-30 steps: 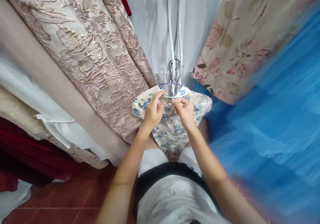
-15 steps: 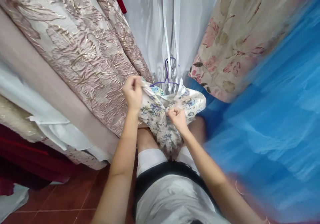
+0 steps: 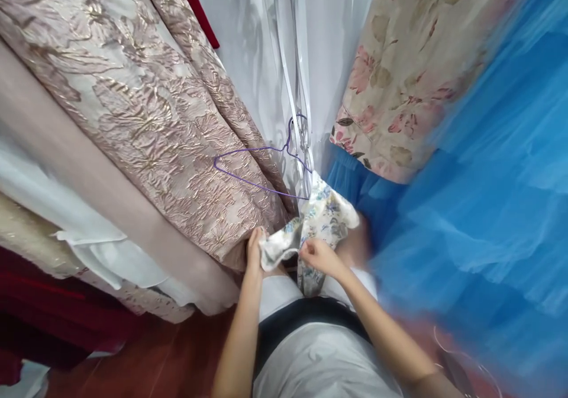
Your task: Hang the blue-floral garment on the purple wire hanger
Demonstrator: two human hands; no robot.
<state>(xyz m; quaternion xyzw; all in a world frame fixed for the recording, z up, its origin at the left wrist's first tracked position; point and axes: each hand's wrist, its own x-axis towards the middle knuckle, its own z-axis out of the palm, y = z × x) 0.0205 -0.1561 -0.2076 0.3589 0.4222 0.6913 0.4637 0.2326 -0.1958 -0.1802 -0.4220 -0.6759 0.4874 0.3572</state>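
Observation:
A white garment with a blue floral print (image 3: pixel 331 212) hangs by one side from a thin purple hanger (image 3: pixel 248 149). The hanger's left arm is bare, and its right arm runs into the cloth. My left hand (image 3: pixel 254 247) is closed on the garment's left edge, drawn low beside my thigh. With finger and thumb, my right hand (image 3: pixel 320 256) pinches the fabric near the middle of the opening. White straps (image 3: pixel 284 73) drop from above to the hanger's hook.
On the left hang a pink-gold brocade cloth (image 3: pixel 146 114), white fabric (image 3: pixel 93 244) and dark red fabric (image 3: pixel 53 303). A pink-flowered cloth (image 3: pixel 394 84) and blue tulle (image 3: pixel 470 226) hang on the right. Red tiles (image 3: pixel 155 350) form the floor.
My left hand has moved down and pulled the garment's left side off the hanger, whose left arm now shows bare. My right hand has dropped lower, still pinching the cloth.

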